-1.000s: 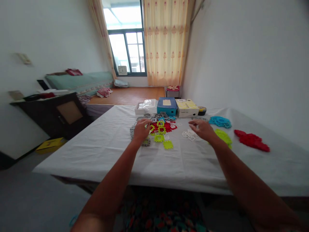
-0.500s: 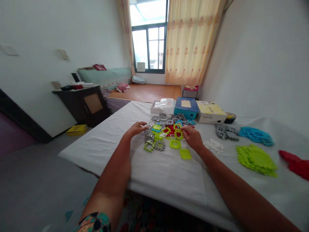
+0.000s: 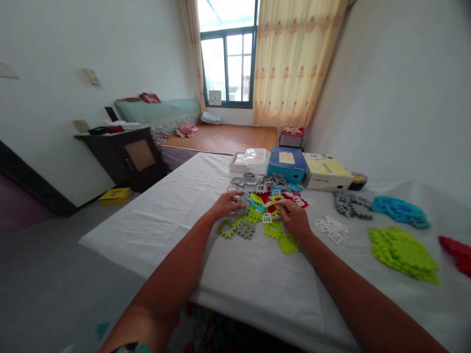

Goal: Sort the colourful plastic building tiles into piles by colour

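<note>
A mixed pile of flat interlocking plastic pieces [image 3: 262,198], in grey, red, lime green, blue and white, lies in the middle of a white-covered table [image 3: 176,206]. My left hand [image 3: 225,204] rests at the pile's left edge, fingers spread over grey pieces and holding nothing. My right hand [image 3: 294,219] sits at the pile's right side. Its fingers are curled and pinched on a small piece among the lime green and red ones. Loose lime green pieces [image 3: 283,240] lie just in front of both hands.
Sorted heaps lie to the right: white [image 3: 331,226], grey [image 3: 348,203], blue [image 3: 399,212], lime green [image 3: 403,248], red [image 3: 456,249]. Behind the pile stand a clear-lidded box [image 3: 250,159], a blue box [image 3: 287,165] and a yellow-white box [image 3: 326,172]. A dark cabinet [image 3: 127,157] stands left.
The view has swung left and nearer to the table. My right hand left the white pieces and came to the mixed pile; my left hand stayed at the pile's left edge.
</note>
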### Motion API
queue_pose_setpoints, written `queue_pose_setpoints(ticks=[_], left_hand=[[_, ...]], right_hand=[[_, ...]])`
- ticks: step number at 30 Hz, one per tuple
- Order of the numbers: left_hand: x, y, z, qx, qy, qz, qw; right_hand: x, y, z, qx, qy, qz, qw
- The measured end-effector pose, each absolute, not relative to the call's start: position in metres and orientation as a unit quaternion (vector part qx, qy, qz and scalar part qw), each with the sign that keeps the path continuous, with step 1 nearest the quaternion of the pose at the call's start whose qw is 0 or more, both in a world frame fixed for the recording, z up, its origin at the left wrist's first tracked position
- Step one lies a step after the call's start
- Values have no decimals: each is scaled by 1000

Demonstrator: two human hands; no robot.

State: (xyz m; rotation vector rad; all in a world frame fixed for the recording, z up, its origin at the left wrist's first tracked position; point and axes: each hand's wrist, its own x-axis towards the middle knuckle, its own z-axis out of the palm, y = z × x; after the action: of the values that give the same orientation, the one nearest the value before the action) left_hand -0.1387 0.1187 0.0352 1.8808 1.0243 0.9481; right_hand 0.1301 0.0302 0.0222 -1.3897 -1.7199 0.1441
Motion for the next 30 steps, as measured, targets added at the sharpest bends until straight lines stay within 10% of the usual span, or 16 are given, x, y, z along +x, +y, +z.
queue_pose_setpoints(ticks=[20,30], left_hand=[[-116,93,49,706,281,393,518],[-131,119,29,786,370,377,321]], right_hand=[[94,14,41,-513,-685,200,477],[198,47,53,-596,-577,183,529]])
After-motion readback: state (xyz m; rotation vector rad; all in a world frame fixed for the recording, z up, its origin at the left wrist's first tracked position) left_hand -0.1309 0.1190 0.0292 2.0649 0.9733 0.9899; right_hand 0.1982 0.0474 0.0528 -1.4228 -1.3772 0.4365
